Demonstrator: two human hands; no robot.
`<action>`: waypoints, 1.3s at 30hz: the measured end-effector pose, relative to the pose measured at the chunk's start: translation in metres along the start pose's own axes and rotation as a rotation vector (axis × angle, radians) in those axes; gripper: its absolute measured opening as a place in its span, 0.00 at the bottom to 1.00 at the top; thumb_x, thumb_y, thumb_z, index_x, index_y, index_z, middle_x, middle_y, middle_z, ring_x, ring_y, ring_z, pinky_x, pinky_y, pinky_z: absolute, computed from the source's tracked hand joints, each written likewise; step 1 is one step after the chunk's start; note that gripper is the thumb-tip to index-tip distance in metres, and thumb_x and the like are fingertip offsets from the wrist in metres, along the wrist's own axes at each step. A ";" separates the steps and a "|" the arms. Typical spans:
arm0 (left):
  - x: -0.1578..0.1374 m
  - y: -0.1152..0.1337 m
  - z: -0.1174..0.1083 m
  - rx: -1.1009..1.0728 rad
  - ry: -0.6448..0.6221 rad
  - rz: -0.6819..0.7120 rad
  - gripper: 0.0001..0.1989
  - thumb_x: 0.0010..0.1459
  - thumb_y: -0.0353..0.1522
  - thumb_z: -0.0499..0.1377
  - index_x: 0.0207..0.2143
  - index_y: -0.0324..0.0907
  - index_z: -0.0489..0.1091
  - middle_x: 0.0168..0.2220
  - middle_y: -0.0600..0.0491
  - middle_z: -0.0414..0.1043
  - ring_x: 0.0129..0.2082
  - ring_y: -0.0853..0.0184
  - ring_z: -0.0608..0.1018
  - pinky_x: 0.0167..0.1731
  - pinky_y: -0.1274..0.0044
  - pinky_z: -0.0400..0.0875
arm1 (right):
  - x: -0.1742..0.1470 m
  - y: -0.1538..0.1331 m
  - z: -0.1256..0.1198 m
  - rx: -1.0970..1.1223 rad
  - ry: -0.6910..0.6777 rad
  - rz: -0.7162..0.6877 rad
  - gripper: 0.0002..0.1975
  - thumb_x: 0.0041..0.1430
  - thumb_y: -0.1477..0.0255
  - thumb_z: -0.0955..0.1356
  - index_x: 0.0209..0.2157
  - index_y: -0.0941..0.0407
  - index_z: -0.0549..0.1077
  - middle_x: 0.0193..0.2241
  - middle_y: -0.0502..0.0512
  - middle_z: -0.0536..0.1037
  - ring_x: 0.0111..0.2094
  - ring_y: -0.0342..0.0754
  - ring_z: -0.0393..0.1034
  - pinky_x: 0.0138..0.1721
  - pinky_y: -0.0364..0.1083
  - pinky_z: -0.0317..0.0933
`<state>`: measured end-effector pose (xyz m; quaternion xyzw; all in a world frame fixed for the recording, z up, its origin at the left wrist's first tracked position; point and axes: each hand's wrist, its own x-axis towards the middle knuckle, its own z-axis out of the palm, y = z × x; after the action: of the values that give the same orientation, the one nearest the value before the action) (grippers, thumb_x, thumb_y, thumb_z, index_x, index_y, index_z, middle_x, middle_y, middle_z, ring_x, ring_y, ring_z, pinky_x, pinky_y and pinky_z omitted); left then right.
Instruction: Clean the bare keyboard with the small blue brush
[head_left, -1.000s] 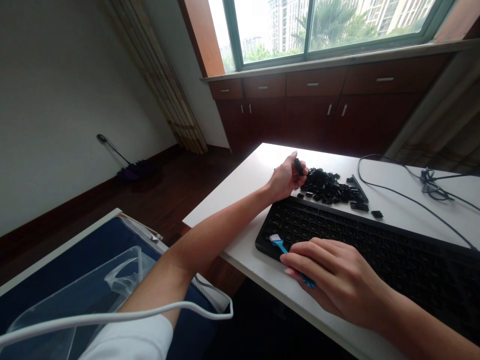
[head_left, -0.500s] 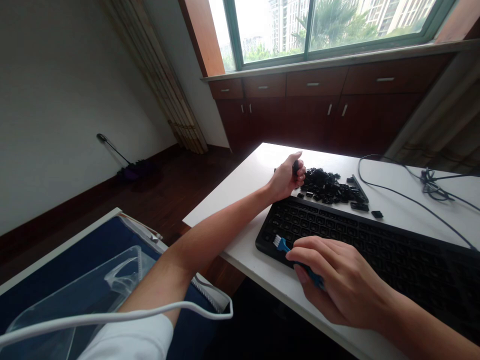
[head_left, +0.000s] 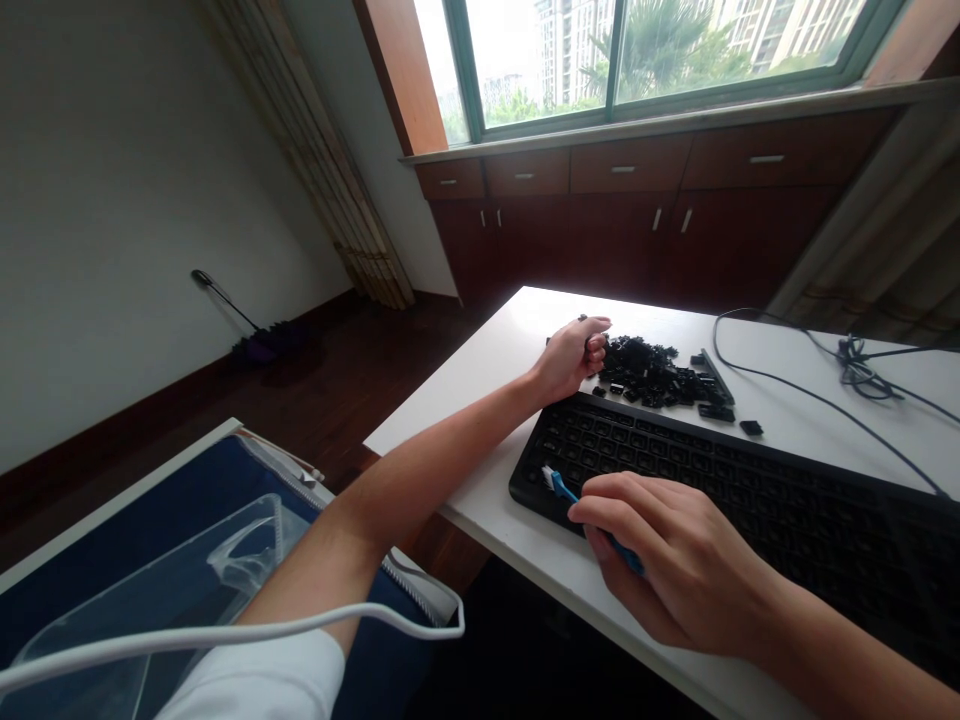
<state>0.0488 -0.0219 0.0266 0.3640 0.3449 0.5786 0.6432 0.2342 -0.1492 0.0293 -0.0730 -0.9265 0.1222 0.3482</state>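
My right hand [head_left: 660,560] is closed round the blue handle of a small brush [head_left: 559,485]. Its white bristles rest over the left end of a black keyboard [head_left: 637,440], whose keycaps are off in the part I can see. Beyond the keyboard's far left corner, my left hand [head_left: 574,355] is curled shut around a small black piece [head_left: 583,318]; only bits of it show past the thumb and fingers. Just right of that hand lies a heap of loose black keycaps [head_left: 645,370].
A dark cable [head_left: 814,390] loops across the white table [head_left: 465,440] on the right. One stray keycap [head_left: 751,428] sits near the keyboard's back edge. At lower left are a blue surface with clear plastic [head_left: 172,590] and a white bar [head_left: 360,612] crossing my left arm.
My left wrist has turned slightly, and the black piece now shows above the thumb rather than between thumb and fingers. The brush tip has shifted a little left and its bristles lean differently.
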 end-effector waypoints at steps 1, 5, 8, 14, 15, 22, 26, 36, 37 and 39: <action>0.000 0.000 -0.001 0.002 0.000 0.002 0.12 0.53 0.33 0.62 0.39 0.40 0.67 0.23 0.61 0.52 0.20 0.78 0.59 0.19 0.84 0.52 | 0.000 0.000 0.000 0.002 -0.005 -0.001 0.12 0.61 0.80 0.65 0.47 0.59 0.68 0.40 0.58 0.77 0.35 0.47 0.72 0.33 0.46 0.65; 0.000 -0.001 -0.002 0.026 -0.007 -0.002 0.12 0.54 0.33 0.61 0.42 0.39 0.70 0.23 0.60 0.54 0.20 0.78 0.60 0.19 0.83 0.53 | 0.000 0.000 0.000 -0.003 -0.015 -0.002 0.11 0.62 0.80 0.65 0.47 0.59 0.68 0.40 0.58 0.76 0.35 0.47 0.71 0.33 0.46 0.64; 0.000 0.000 -0.002 0.057 0.006 -0.021 0.12 0.56 0.37 0.60 0.40 0.38 0.72 0.24 0.58 0.59 0.21 0.77 0.63 0.20 0.83 0.56 | -0.001 0.000 0.001 -0.005 -0.012 -0.004 0.11 0.61 0.80 0.65 0.47 0.59 0.68 0.39 0.58 0.76 0.34 0.46 0.71 0.32 0.46 0.64; 0.002 0.002 -0.003 0.032 0.002 -0.061 0.17 0.58 0.43 0.57 0.39 0.37 0.74 0.27 0.55 0.64 0.22 0.77 0.66 0.22 0.83 0.60 | -0.001 0.000 0.000 -0.005 -0.010 -0.004 0.11 0.62 0.80 0.65 0.46 0.59 0.68 0.40 0.58 0.77 0.35 0.47 0.71 0.33 0.46 0.64; 0.002 0.002 -0.003 0.028 0.003 -0.063 0.18 0.59 0.43 0.57 0.39 0.37 0.74 0.27 0.55 0.64 0.22 0.77 0.66 0.22 0.83 0.60 | -0.001 0.000 0.000 -0.006 -0.011 -0.005 0.11 0.62 0.80 0.65 0.46 0.59 0.68 0.40 0.58 0.77 0.35 0.47 0.71 0.33 0.46 0.64; 0.001 0.002 -0.002 0.049 0.005 -0.061 0.20 0.59 0.46 0.56 0.38 0.37 0.73 0.27 0.55 0.62 0.22 0.76 0.66 0.22 0.82 0.60 | -0.001 0.001 0.001 -0.008 -0.015 -0.004 0.11 0.62 0.79 0.65 0.46 0.60 0.68 0.40 0.58 0.76 0.35 0.47 0.71 0.33 0.47 0.64; -0.001 0.003 -0.001 0.060 -0.013 -0.056 0.20 0.60 0.48 0.55 0.37 0.39 0.71 0.25 0.56 0.60 0.21 0.75 0.64 0.21 0.82 0.59 | -0.001 0.000 0.001 -0.003 -0.005 -0.010 0.11 0.62 0.80 0.65 0.46 0.60 0.68 0.39 0.58 0.76 0.35 0.47 0.70 0.32 0.46 0.64; 0.002 0.001 -0.002 0.051 -0.025 -0.046 0.21 0.58 0.48 0.56 0.34 0.38 0.71 0.24 0.57 0.57 0.21 0.75 0.62 0.20 0.82 0.57 | 0.000 0.000 0.001 0.007 -0.013 -0.009 0.11 0.61 0.80 0.65 0.46 0.59 0.68 0.40 0.58 0.76 0.35 0.47 0.70 0.33 0.47 0.64; 0.002 0.000 -0.002 0.045 -0.024 -0.046 0.21 0.58 0.49 0.56 0.34 0.38 0.71 0.24 0.57 0.57 0.21 0.75 0.62 0.20 0.82 0.57 | -0.001 0.000 0.001 0.007 -0.012 -0.009 0.11 0.61 0.80 0.66 0.46 0.59 0.68 0.40 0.58 0.76 0.35 0.47 0.70 0.33 0.47 0.64; 0.003 0.001 -0.002 0.032 -0.021 -0.047 0.22 0.58 0.49 0.56 0.33 0.38 0.70 0.23 0.56 0.57 0.20 0.75 0.62 0.19 0.82 0.57 | -0.001 0.000 0.000 0.003 -0.012 -0.008 0.11 0.61 0.80 0.66 0.46 0.59 0.68 0.40 0.58 0.76 0.35 0.47 0.70 0.33 0.47 0.64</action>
<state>0.0471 -0.0189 0.0260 0.3720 0.3557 0.5538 0.6545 0.2346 -0.1494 0.0284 -0.0678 -0.9288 0.1228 0.3431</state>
